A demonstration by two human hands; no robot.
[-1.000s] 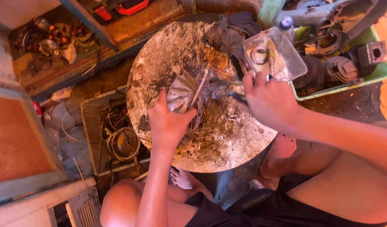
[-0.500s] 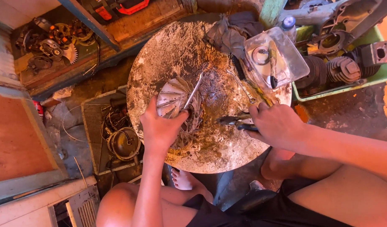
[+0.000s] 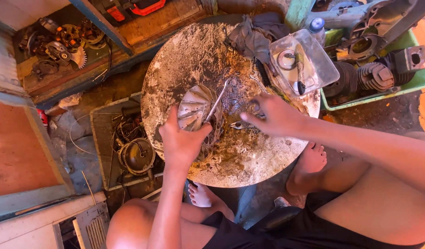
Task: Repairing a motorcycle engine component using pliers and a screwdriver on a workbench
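I'm pinning the grey finned metal fan wheel (image 3: 197,110) under my left hand (image 3: 182,143) while my right hand (image 3: 272,115) is pinching dark pliers (image 3: 242,124), and on this round greasy worktop (image 3: 184,60) I'm guessing either one could be slipping.

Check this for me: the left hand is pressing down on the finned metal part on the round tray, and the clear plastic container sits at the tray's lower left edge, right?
Not quite. The left hand does rest on the finned metal part on the round tray, but the clear plastic container sits at the tray's upper right edge, not the lower left. The head view shows this.
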